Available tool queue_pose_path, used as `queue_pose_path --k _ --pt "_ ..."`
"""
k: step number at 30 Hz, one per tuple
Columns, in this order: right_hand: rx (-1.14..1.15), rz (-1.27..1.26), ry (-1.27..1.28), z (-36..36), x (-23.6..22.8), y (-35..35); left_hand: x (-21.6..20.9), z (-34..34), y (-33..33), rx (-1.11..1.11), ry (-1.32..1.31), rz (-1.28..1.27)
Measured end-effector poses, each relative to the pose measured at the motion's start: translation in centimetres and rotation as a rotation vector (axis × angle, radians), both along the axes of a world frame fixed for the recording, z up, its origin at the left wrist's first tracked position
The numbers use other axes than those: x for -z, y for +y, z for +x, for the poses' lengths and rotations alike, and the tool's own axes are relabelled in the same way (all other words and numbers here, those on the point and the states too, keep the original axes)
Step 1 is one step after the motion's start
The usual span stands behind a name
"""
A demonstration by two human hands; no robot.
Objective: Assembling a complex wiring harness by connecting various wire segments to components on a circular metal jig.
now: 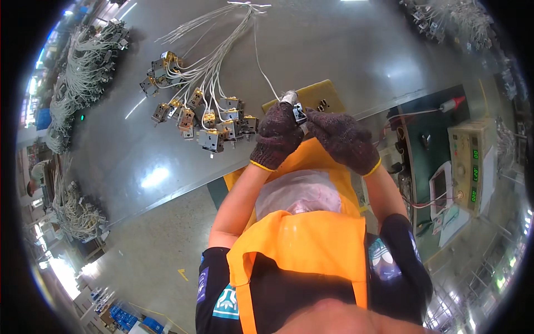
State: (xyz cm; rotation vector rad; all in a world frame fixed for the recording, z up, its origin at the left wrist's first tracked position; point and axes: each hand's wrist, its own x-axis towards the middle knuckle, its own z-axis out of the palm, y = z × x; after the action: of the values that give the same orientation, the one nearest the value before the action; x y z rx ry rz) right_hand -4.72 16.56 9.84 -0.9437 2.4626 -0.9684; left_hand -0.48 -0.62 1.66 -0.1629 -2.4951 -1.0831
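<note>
In a dark knitted glove with a yellow cuff, my left hand (pixel 277 133) is closed around a small metal box-shaped part (pixel 300 113). A white cable (pixel 263 67) runs from that hand up to a bundle at the table's far edge. My right hand (pixel 344 139), gloved alike, has its fingers pressed together beside the part; anything inside them is hidden. Beyond the hands lies a yellowish board (pixel 325 90) with a few small dark pieces (pixel 322 104) on it. To the left, several similar metal parts (pixel 211 140) lie clustered on their white cables.
The grey metal table (pixel 133 145) carries heaps of cabled parts at the far left (pixel 83 83) and far right (pixel 450 19). At right, a bench instrument (pixel 467 167) with green digits stands on a green surface, with a red-tipped probe (pixel 451 104) and leads nearby.
</note>
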Motion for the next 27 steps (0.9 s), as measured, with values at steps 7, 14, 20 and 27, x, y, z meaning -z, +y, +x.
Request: queue_pose_path --k 7,14,20,27 --pt "-0.008 0.160 0.278 1.0 -0.6 -0.9 0.4 -0.5 0.1 0.082 -0.098 0.057" --pt "-0.011 0.207 0.485 1.5 1.5 -0.9 1.4 -0.7 -0.2 0.100 -0.133 0.098" --pt "0.019 0.193 0.435 1.7 1.1 -0.7 -0.4 -0.5 -0.1 0.129 -0.046 0.051" --pt "-0.059 -0.019 0.128 0.7 0.0 0.1 -3.8 3.0 0.3 -0.078 0.057 -0.008"
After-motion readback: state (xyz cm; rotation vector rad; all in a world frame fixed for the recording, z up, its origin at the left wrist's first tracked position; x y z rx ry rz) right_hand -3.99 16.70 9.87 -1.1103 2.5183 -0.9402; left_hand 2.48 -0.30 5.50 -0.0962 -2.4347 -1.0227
